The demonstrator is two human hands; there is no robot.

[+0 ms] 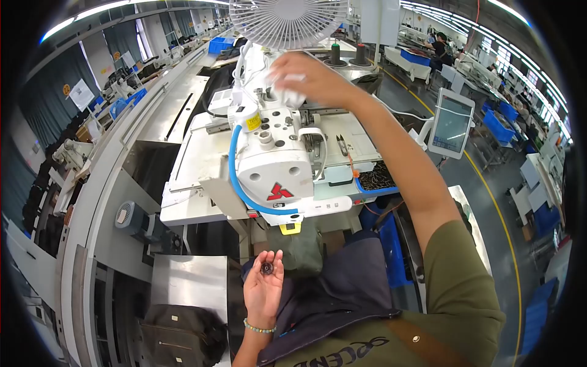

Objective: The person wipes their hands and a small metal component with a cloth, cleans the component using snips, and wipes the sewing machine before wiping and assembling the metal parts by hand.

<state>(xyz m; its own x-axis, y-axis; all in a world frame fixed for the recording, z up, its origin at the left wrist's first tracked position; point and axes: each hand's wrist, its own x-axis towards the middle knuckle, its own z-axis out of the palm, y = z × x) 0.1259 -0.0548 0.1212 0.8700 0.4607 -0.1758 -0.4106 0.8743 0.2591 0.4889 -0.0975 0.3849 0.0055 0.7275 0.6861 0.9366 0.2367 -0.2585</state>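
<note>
Palm up, my left hand point(263, 287) is low in the middle of the view, below the sewing machine's near end. Its fingers curl around a small dark round part point(266, 268). My right hand point(309, 78) reaches over the far end of the white sewing machine point(275, 168), with a white item point(292, 85) at its fingers that looks like a cloth or paper. Motion blurs those fingers. A blue tube point(233, 165) curves along the machine's left side. Small snips point(342, 144) lie on the machine table to the right.
A white fan point(288, 21) stands beyond the machine, near two thread cones point(335, 54). On the right are a tablet screen point(451, 122) and a blue-edged tray point(378, 177) of small dark parts. A dark garment point(182, 336) lies lower left. A co-worker point(439, 48) is far right.
</note>
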